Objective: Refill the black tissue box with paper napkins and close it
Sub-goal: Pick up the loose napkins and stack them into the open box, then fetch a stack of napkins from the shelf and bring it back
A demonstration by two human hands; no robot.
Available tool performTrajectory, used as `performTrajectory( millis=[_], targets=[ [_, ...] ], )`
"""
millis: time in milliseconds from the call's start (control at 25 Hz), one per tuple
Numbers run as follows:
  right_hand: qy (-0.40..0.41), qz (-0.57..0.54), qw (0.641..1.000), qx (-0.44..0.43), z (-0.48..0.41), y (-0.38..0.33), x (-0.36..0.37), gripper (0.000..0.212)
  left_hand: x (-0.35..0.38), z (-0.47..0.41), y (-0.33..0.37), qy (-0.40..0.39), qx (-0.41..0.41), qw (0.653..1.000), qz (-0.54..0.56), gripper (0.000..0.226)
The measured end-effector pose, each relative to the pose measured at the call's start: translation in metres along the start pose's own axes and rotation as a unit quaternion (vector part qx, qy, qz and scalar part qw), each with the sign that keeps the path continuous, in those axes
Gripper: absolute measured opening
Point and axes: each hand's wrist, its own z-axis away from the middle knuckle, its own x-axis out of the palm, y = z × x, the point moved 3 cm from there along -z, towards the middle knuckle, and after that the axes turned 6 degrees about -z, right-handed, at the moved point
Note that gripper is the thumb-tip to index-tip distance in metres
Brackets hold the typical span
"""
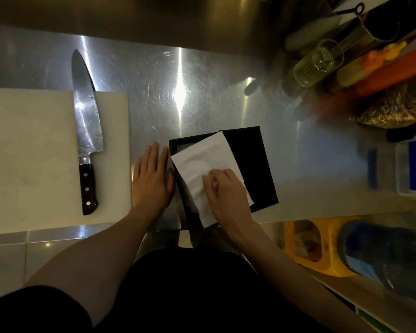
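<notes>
The black tissue box [250,164] lies open on the steel counter near the front edge. A stack of white paper napkins [202,159] lies slanted across it, covering its left part and overhanging the near rim. My right hand [226,193] rests on the napkins' near right part, fingers curled and pinching the paper. Flat on the counter, my left hand [151,181] sits with fingers spread, its thumb touching the box's left wall.
A white cutting board [34,164] lies at the left with a large black-handled knife [87,131] on its right side. Bottles and jars [322,63] crowd the back right. A clear container with blue clips [411,164] stands at the right edge. A yellow bin [310,246] sits below.
</notes>
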Motion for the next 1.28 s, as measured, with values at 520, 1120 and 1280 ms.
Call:
performTrajectory(
  millis=[520,1120,1280],
  targets=[
    [-0.081,0.216,0.951,-0.204,-0.02,0.008,0.036,0.057,0.001,0.002,0.0,0.002,0.004,1.0,0.004,0.06],
    [-0.173,0.212,0.951,-0.144,-0.039,0.019,0.066,0.066,0.006,-0.001,-0.001,0.0,0.017,1.0,-0.006,0.06],
    [-0.16,0.143,0.957,-0.192,-0.04,-0.004,0.042,0.062,-0.008,-0.003,0.001,-0.054,0.043,0.997,0.026,0.056]
  ],
)
